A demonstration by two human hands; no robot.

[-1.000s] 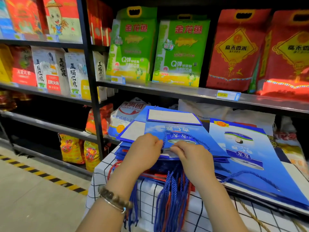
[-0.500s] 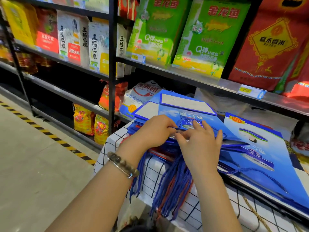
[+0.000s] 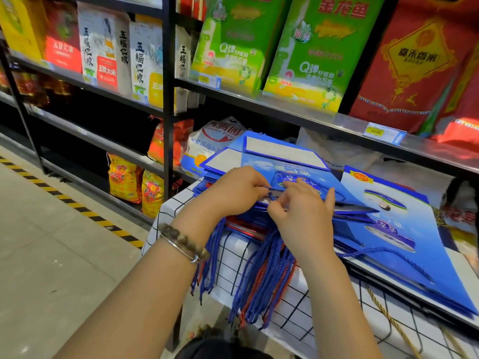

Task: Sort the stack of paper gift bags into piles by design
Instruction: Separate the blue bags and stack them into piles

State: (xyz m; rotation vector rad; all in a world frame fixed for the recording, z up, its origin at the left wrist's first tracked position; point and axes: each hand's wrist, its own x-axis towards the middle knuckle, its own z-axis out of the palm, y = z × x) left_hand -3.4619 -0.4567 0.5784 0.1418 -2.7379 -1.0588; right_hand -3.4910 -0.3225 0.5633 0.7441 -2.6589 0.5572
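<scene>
A stack of paper gift bags (image 3: 207, 182) is seen lying flat at the table's (image 3: 173, 206) left near corner, folded and empty. The top bag (image 3: 293, 167) is printed blue with a sky-and-cloud design, white lettering and a pale grey flap folded at its far end. Lower down in the stack, red-edged bags (image 3: 241, 230) are visible between blue ones. Blue and red rope handles (image 3: 267, 281) are draped over the table's near edge.

The near edge of the top bag is pinched by the left hand (image 3: 233, 193), its fingers curled. The same edge is grasped by the right hand (image 3: 303, 213), thumb beneath and fingers spread on top.

A second pile (image 3: 383, 244) of blue bags with a different print is laid just beside the stack, toward the table's right edge.

Behind the table, a shelf (image 3: 298, 112) is filled with upright green rice packs (image 3: 313, 53) and red rice packs (image 3: 414, 68).
</scene>
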